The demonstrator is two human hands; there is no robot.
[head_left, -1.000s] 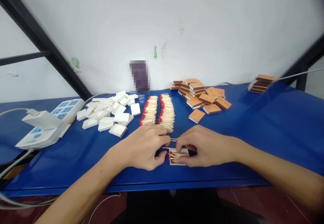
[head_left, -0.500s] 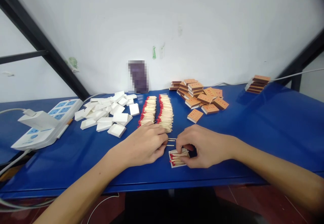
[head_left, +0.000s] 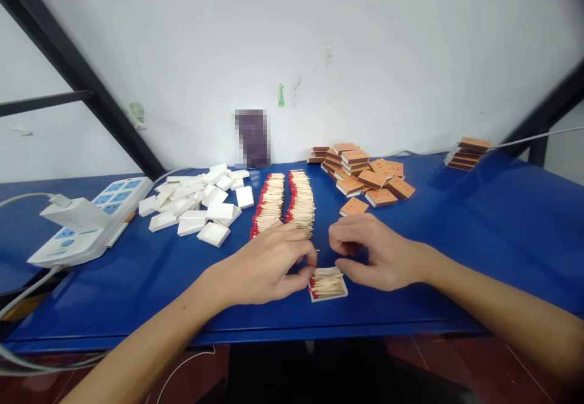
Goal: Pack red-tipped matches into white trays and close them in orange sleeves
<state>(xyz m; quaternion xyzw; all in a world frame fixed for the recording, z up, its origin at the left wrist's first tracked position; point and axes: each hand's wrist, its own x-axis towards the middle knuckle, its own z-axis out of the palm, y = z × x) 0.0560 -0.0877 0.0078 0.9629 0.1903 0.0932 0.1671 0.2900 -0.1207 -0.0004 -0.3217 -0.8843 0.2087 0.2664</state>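
One rectangular, open white cardboard tray (head_left: 331,299) of red-tipped wooden matches (head_left: 325,285) lies long-axis left-to-right near the front edge of the blue worktop (head_left: 387,316). Nearer left hand (head_left: 269,261): fingertips at its back-left corner, pinch unclear; right hand (head_left: 378,252): curled fingers, thumb apart.

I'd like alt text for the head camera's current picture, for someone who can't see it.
A left hand and a right hand flank a small white tray of red-tipped matches near the front of a blue table. Behind them lie two rows of matches, with white trays heaped on the left and orange matchboxes piled on the right.
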